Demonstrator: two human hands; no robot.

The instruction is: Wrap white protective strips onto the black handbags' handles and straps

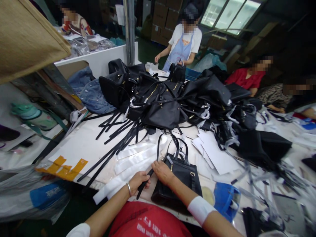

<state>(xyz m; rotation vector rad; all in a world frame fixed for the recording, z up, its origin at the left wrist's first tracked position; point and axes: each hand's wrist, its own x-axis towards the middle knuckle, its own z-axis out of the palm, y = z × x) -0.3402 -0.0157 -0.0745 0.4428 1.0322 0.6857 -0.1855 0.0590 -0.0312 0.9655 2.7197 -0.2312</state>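
Observation:
A black strap [142,188] runs between my two hands at the front edge of the table. My left hand [139,181], with a bracelet at the wrist, is closed round the strap near its lower end. Higher up, my right hand [161,171] grips the same strap with its fingers wrapped over it. Beside and partly under my right hand rests a small black handbag [182,176] with two top handles and gold buckles. Strips of white wrapping [134,161] lie beyond my left hand.
Black bags [163,112] are heaped across the table's far side, with loose straps [111,151] trailing toward me. White sheets [217,154] and a blue plastic container [225,200] lie to the right. A co-worker in an apron [182,47] stands opposite; others sit at right.

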